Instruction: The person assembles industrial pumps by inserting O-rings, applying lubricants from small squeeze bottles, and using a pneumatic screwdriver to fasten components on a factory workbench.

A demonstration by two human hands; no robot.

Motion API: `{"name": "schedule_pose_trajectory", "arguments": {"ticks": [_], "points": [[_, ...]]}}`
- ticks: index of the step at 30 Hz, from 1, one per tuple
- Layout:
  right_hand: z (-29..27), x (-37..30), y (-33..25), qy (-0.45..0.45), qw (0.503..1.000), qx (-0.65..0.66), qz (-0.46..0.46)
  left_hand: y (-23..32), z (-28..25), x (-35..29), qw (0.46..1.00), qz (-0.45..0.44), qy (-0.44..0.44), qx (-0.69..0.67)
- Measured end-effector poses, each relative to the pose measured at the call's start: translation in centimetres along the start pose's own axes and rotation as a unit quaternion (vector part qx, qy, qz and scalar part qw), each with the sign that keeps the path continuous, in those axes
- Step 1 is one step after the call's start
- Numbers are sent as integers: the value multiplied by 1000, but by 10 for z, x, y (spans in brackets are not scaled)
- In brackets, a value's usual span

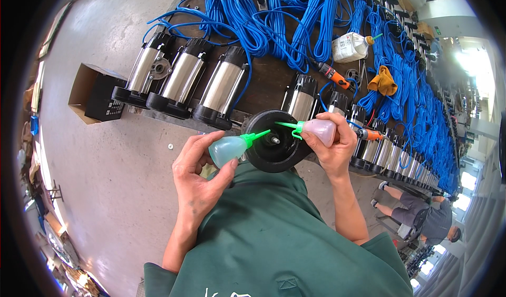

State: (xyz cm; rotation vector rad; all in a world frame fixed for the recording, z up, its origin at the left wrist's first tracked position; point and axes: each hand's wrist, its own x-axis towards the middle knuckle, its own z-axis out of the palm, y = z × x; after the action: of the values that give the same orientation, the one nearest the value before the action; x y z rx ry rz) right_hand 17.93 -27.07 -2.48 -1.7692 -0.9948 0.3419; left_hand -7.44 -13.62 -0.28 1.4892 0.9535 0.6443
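Left hand point(197, 178) clasped round pale green squeeze bottle point(227, 148), nozzle aimed at shaft of black pump end point(274, 140). Right hand point(333, 141) gripping pinkish squeeze bottle point(320, 130), tip at same hub. Pump at near bench edge point(174, 119). Application judged under way; row of steel pumps point(184, 76) appears untreated. Bench crowded with blue cables point(274, 18); open floor point(110, 155) at left.

1. Premises: a factory assembly workshop.
2. Evidence: a long dark workbench point(274, 81) carries a row of cylindrical steel-and-black pump motors point(182, 78).
3. Behind the motors on that bench lie bundled bright blue cables point(295, 28).
4. Below the bench: bare grey concrete floor point(105, 165); at its far end, a seated worker point(421, 218).
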Motion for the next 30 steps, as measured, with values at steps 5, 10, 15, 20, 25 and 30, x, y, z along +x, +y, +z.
{"name": "schedule_pose_trajectory", "arguments": {"ticks": [5,10,15,20,25,30], "points": [[-2,0,2,-2,1000,8,-5,4,1,1,1000,-21,-17,-4],[0,-2,8,-1,1000,24,-6,2,0,-1,999,-26,-17,-14],[-1,-1,9,2,1000,14,-27,2,1,1,999,-24,-22,-12],[-2,2,5,-8,999,2,-36,3,1,1,1000,-16,-15,-6],[-3,3,5,-14,999,-10,-42,-4,2,3,1000,6,-3,-1],[-2,3,5,-13,999,-7,-42,-3,2,2,1000,5,-2,-8]]}}
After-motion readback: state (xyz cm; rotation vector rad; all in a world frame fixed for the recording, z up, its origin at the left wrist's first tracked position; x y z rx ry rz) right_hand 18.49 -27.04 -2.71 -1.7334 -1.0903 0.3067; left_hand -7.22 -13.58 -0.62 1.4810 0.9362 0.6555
